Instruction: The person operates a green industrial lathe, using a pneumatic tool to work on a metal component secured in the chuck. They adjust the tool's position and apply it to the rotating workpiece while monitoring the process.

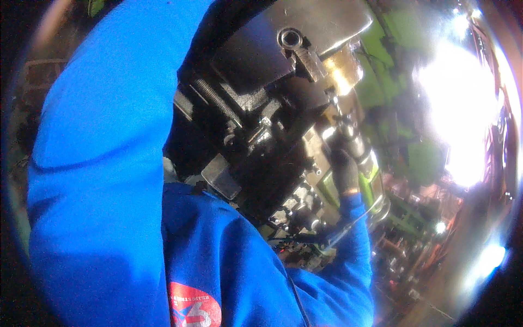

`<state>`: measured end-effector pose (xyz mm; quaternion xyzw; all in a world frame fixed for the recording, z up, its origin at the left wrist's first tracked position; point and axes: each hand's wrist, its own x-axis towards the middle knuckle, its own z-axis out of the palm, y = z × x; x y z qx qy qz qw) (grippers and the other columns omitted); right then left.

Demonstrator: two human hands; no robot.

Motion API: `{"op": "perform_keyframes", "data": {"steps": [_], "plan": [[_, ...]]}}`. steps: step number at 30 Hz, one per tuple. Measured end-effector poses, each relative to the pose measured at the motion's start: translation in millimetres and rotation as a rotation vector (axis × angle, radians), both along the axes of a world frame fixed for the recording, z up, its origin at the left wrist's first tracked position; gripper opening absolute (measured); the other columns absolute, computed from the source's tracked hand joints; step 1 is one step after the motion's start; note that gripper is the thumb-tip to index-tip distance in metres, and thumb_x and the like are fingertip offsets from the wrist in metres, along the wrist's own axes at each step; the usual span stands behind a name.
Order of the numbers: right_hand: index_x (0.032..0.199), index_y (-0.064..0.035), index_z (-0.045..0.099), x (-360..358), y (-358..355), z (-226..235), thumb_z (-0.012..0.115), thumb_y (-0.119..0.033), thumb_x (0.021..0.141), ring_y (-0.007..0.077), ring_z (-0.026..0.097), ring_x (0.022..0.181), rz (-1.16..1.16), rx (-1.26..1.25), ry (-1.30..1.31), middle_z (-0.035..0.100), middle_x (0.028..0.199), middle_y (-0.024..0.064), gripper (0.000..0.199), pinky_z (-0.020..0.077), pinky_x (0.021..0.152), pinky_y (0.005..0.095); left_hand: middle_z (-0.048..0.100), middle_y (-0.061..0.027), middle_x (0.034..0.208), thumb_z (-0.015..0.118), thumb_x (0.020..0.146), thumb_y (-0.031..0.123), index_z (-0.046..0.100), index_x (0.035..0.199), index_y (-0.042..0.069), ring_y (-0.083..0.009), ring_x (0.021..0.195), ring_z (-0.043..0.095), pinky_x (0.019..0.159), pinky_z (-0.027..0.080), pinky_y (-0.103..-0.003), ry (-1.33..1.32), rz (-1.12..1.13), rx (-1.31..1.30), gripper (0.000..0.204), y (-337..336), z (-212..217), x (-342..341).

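At far left I have a thick, bright-blue fabric sleeve (103, 136), the left arm, running up past the top edge; its hand is out of my view, so I cannot tell how those fingers stand. Next comes the blue sweatshirt front (218, 245), with a red, rounded patch (212, 300) near the bottom.

Above the sweatshirt I see a flat grey metal plate (222, 177) and, higher, a ribbed, threaded metal rod (215, 101). A large dark-grey metal block (250, 49) fills the top, with a round steel ring (290, 38) on its face. Lower down sits a cluster of small shiny metal fittings (299, 210).

Right of centre, a glossy brass-coloured block (346, 68) catches the light. Below it is the shiny, rounded steel cylinder (357, 144), a thin metal bit (336, 106) pointing up from it toward the brass-coloured block. My right hand (343, 166), in a dark glove, is up against that cylinder; blur and shadow hide the fingers, so I cannot tell whether they grip it. Beside the wrist is a bright-green machine casing (370, 177). At far right, white glare (463, 109) washes out the background.
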<state>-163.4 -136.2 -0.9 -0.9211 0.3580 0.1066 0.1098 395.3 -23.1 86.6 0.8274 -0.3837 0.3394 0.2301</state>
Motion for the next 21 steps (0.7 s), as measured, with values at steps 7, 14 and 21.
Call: {"op": "perform_keyframes", "data": {"steps": [7,14,21], "plan": [[0.109,-0.0085,0.069,14,6,14,0.060,-0.020,0.094,0.0424,0.066,0.100,-0.125,0.098,0.057,0.071,0.103,0.0207,0.021,0.0530,0.085,0.0471,0.067,-0.0204,0.117,0.061,0.081,0.023,0.072,0.096,0.007,-0.0375,0.100,0.067,0.090,0.052,-0.048,-0.070,-0.024,-0.033,0.025,4,5,-7],[0.106,-0.0021,0.070,-1,-26,-18,0.063,-0.027,0.097,0.0343,0.067,0.095,0.289,-0.250,0.026,0.071,0.098,0.0174,0.028,0.0514,0.087,0.0438,0.068,-0.0205,0.107,0.062,0.081,0.022,0.070,0.090,0.006,-0.0382,0.095,0.067,0.085,0.053,-0.048,-0.040,-0.010,0.016,0.020,-1,3,-3],[0.105,-0.0065,0.069,14,-5,-5,0.067,-0.034,0.092,0.0415,0.067,0.096,0.008,-0.064,0.050,0.071,0.099,0.0214,0.030,0.0528,0.082,0.0476,0.068,-0.0202,0.100,0.062,0.080,0.021,0.069,0.090,0.006,-0.0383,0.092,0.067,0.083,0.053,-0.049,-0.030,0.013,0.020,0.019,0,6,-7]]}}
